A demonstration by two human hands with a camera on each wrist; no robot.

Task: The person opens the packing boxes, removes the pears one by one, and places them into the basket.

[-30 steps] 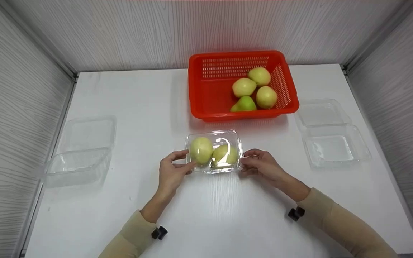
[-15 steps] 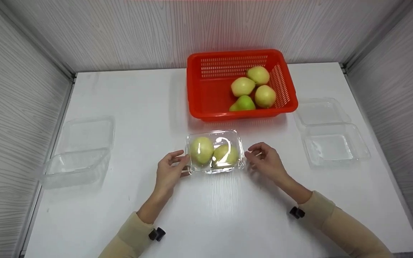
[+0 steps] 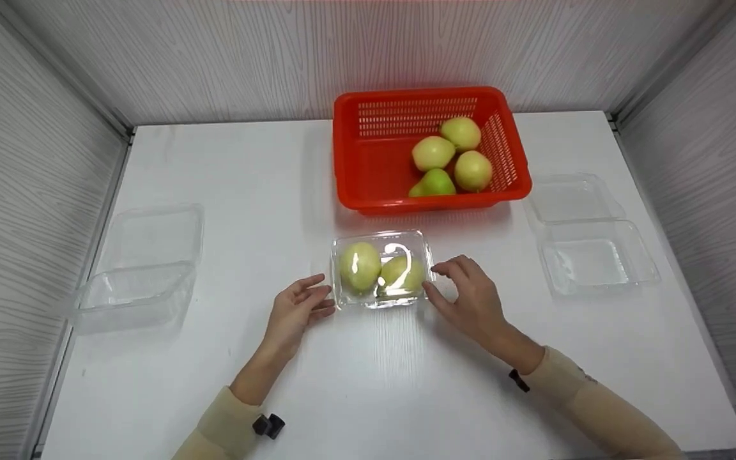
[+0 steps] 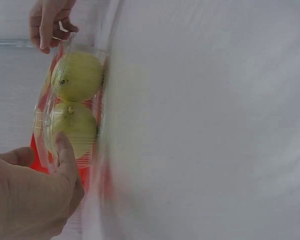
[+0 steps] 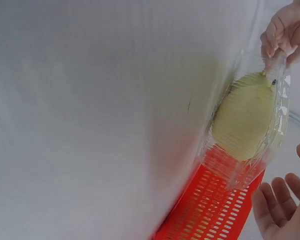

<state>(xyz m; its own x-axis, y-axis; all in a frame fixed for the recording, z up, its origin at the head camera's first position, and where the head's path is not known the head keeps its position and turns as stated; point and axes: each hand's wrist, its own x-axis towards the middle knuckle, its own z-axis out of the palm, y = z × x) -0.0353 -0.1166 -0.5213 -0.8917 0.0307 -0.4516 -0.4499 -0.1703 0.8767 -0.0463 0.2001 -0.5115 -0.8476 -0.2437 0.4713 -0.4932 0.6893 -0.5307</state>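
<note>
A clear plastic clamshell box [image 3: 377,301], its lid down, holds two yellow-green pears [image 3: 360,267] at the middle of the table. My left hand [image 3: 292,316] is at the box's left side, fingers loosely bent and gripping nothing; whether the fingertips touch the box is unclear. At the right edge, my right hand [image 3: 473,310] has thumb and forefinger spread close to the box. The right wrist view shows that hand's fingers [image 5: 277,200] parted, with nothing between them. Through the clear wall in the left wrist view, both pears [image 4: 76,75] lie side by side.
Behind the box, a red plastic basket [image 3: 368,206] holds several pears [image 3: 433,153], one of them greener. Opened clear clamshell boxes stand at the left [image 3: 135,313] and right [image 3: 598,291] of the white table [image 3: 368,396]. Grey wood-patterned panels [image 3: 234,57] enclose the table.
Both hands have let go of the box's sides. The left hand has drawn back slightly left and down; the right moved off, then came back to the right edge. The box stays put.
</note>
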